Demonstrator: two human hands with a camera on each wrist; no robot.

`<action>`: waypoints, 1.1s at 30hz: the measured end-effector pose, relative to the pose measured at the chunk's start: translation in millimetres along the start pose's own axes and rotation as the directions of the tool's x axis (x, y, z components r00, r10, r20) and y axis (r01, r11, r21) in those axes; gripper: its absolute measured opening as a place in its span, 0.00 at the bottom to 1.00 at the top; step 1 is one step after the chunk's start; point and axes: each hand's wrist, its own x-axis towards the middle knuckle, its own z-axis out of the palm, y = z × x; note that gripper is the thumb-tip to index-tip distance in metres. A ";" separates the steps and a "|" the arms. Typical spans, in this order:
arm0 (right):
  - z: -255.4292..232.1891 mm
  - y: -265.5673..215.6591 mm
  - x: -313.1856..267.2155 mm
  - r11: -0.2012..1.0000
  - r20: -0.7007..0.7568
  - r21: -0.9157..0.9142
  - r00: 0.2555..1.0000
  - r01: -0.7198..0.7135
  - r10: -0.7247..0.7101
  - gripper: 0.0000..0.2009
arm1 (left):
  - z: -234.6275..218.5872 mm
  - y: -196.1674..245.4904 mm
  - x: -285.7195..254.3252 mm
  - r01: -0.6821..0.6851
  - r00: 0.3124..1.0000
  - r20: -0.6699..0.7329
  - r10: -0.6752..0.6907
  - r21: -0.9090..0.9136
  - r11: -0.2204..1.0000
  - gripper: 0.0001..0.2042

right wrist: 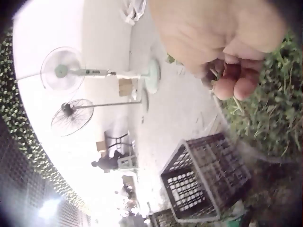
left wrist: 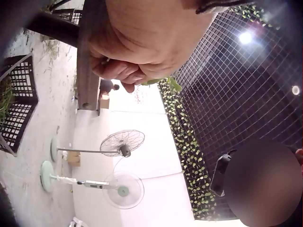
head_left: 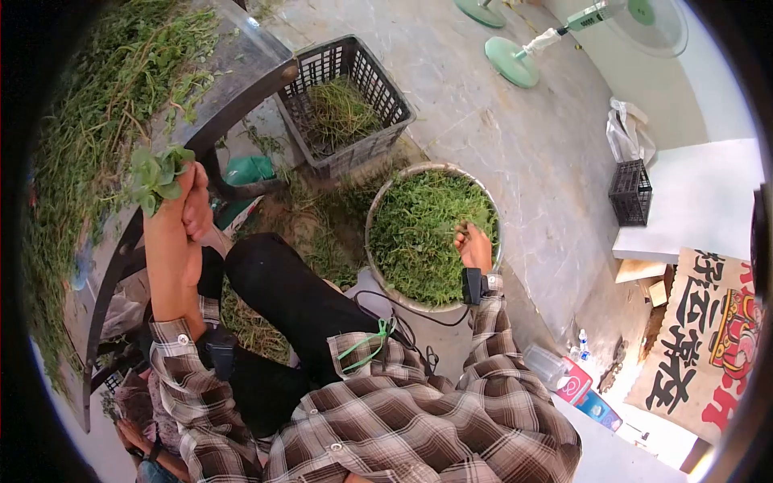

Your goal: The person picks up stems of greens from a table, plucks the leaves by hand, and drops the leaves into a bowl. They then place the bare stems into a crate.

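Observation:
My left hand (head_left: 187, 201) is raised beside the table edge and grips a leafy green sprig (head_left: 157, 177); in the left wrist view the curled fingers (left wrist: 124, 71) show a leaf tip (left wrist: 163, 81) poking out. My right hand (head_left: 471, 241) hovers over a round metal basin (head_left: 378, 201) filled with picked greens (head_left: 419, 233). In the right wrist view its fingertips (right wrist: 234, 85) are curled together with a few thin stems pinched between them, just above the greens (right wrist: 274, 113).
A table (head_left: 241, 72) at the left is heaped with uncut greens (head_left: 88, 121). A black plastic crate (head_left: 346, 97) holding some greens stands beyond the basin. Standing fans (head_left: 515, 60) are on the concrete floor farther off. A small black crate (head_left: 630, 191) sits at the right.

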 end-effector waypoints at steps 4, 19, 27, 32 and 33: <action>78.3 -35.8 -35.5 0.993 0.360 0.111 0.933 -0.032 -0.010 0.11 | 15.8 -5.9 -5.6 0.009 0.999 -0.031 -0.008 0.029 1.000 0.08; 229.6 -59.6 -145.0 0.998 0.743 0.016 0.668 -0.068 0.033 0.13 | 33.9 -55.8 -25.1 -0.011 0.913 0.393 -0.112 0.298 0.954 0.08; 246.2 -45.1 -167.7 0.977 0.639 -0.160 0.769 0.138 -0.004 0.13 | 32.2 -67.0 -31.8 -0.006 0.900 0.403 -0.166 0.392 0.920 0.05; 242.7 -34.3 -165.1 0.976 0.655 -0.120 0.753 0.180 -0.059 0.13 | 32.7 -79.3 -31.2 0.011 0.896 0.423 -0.135 0.283 0.959 0.06; 242.3 -33.8 -165.4 0.982 0.664 -0.109 0.746 0.152 -0.042 0.11 | 32.9 -80.6 -30.7 0.028 0.891 0.426 -0.156 0.290 0.956 0.06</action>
